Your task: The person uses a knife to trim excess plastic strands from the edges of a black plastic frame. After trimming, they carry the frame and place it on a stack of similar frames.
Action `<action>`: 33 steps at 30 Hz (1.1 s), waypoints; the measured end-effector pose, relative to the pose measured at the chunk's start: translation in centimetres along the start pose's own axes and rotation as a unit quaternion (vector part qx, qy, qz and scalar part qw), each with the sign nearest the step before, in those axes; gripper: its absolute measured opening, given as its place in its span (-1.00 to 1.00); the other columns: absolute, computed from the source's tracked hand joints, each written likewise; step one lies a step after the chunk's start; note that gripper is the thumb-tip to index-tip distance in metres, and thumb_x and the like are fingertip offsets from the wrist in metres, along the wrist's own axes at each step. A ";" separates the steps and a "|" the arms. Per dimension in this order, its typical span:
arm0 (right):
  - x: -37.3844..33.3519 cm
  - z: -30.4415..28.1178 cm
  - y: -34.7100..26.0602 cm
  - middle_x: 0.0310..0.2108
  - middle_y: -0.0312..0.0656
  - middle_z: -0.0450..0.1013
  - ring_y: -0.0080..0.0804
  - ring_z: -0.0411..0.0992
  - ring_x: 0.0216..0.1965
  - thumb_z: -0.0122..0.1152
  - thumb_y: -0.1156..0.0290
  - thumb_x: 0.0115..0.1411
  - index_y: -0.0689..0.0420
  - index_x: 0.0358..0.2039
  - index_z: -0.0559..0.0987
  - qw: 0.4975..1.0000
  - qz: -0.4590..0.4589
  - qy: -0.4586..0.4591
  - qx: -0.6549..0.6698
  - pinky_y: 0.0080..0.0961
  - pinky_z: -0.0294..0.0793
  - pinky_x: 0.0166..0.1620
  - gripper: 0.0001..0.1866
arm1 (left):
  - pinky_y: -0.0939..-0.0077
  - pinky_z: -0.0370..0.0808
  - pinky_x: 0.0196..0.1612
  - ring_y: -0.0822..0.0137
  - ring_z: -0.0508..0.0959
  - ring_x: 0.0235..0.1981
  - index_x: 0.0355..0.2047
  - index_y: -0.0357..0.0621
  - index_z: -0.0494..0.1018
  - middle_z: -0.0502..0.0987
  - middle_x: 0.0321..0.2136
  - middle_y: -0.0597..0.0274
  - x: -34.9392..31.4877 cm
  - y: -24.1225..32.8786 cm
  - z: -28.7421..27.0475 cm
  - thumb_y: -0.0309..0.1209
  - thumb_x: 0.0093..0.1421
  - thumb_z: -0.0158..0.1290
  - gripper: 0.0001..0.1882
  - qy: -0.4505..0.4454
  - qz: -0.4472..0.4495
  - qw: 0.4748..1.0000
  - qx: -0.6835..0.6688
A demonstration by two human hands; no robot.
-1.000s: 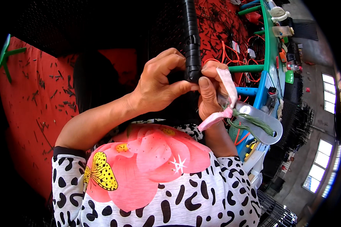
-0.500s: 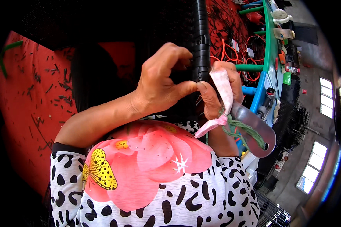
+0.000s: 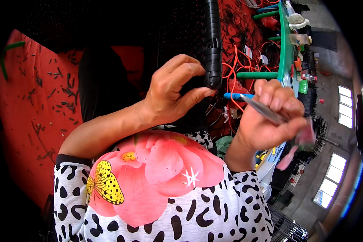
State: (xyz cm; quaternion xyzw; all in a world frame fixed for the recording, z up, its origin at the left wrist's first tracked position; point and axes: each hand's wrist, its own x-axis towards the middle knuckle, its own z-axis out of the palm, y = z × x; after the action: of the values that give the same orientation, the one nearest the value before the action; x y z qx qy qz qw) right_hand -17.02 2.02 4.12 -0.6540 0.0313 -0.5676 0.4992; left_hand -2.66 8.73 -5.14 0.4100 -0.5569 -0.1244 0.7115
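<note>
Both hands work close: the left hand point(image 3: 169, 94) pinches the upright black tube point(image 3: 213, 44)'s lower end, while the right hand point(image 3: 272, 117), lower right, clenches scissors point(image 3: 266, 111).

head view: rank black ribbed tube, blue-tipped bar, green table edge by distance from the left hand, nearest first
From the left hand:
1. Black ribbed tube, at the fingertips, touching or nearly so.
2. Blue-tipped bar, just right of the thumb.
3. Green table edge, farther right, beyond the orange wires.
</note>
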 end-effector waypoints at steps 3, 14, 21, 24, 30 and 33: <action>0.7 0.8 -0.6 -0.56 -0.26 0.23 -0.44 0.21 -0.57 -0.30 -0.21 0.25 0.10 -0.49 0.29 0.996 -0.002 -0.058 -0.065 -0.56 0.24 -0.53 -0.43 | 0.38 0.43 -0.39 0.09 0.46 -0.43 -0.36 -0.31 0.40 0.43 -0.43 0.03 -0.1 -0.4 0.4 -0.38 -0.09 0.28 -0.64 0.005 0.004 1.000 0.009; 1.0 2.5 -1.0 -0.38 0.02 0.33 -0.55 0.30 -0.58 0.12 0.28 0.21 0.27 -0.37 0.37 0.978 0.063 -0.089 -0.176 -0.71 0.38 -0.52 -0.72 | 0.45 0.41 -0.40 0.15 0.46 -0.45 -0.36 -0.34 0.40 0.42 -0.45 0.03 1.8 -1.8 1.1 -0.34 -0.03 0.24 -0.65 0.024 0.000 1.000 -0.007; 2.0 2.9 -2.3 -0.25 0.03 0.32 -0.32 0.47 -0.35 0.21 0.54 0.06 0.27 -0.33 0.36 0.932 0.072 -0.184 -0.305 -0.46 0.54 -0.23 -0.78 | 0.31 0.38 -0.43 0.06 0.42 -0.45 -0.41 -0.29 0.41 0.40 -0.48 0.07 3.1 -2.0 1.4 -0.34 -0.12 0.27 -0.65 0.034 -0.019 0.999 -0.029; 2.8 2.0 -4.6 -0.29 0.07 0.31 -0.26 0.42 -0.43 0.17 0.41 0.09 0.27 -0.33 0.35 0.930 0.062 -0.201 -0.303 -0.40 0.52 -0.35 -0.75 | 0.31 0.38 -0.42 0.06 0.42 -0.44 -0.41 -0.28 0.41 0.40 -0.48 0.07 3.4 0.1 2.4 -0.34 -0.12 0.27 -0.65 0.034 -0.021 0.999 -0.018; 4.0 2.3 -5.0 -0.34 0.01 0.39 -0.41 0.43 -0.46 0.17 0.56 0.01 0.26 -0.43 0.39 0.906 0.043 -0.205 -0.368 -0.54 0.51 -0.33 -0.86 | 0.30 0.38 -0.41 0.06 0.42 -0.44 -0.40 -0.28 0.41 0.40 -0.48 0.07 3.7 0.5 2.9 -0.35 -0.13 0.27 -0.65 0.033 -0.019 0.999 -0.028; 4.2 1.9 -4.5 -0.35 0.00 0.41 -0.43 0.44 -0.50 0.17 0.61 -0.02 0.26 -0.45 0.39 0.896 0.032 -0.213 -0.388 -0.55 0.50 -0.38 -0.87 | 0.31 0.39 -0.40 0.06 0.42 -0.43 -0.40 -0.27 0.40 0.40 -0.47 0.08 3.7 0.7 3.1 -0.36 -0.13 0.27 -0.65 0.035 -0.017 0.999 -0.030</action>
State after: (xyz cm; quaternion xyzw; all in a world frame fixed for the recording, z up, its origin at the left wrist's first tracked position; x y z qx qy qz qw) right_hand -16.39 2.86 10.47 -0.8998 0.1628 -0.3410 0.2180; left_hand -4.28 5.42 -1.96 0.4022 -0.5207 -0.1385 0.7403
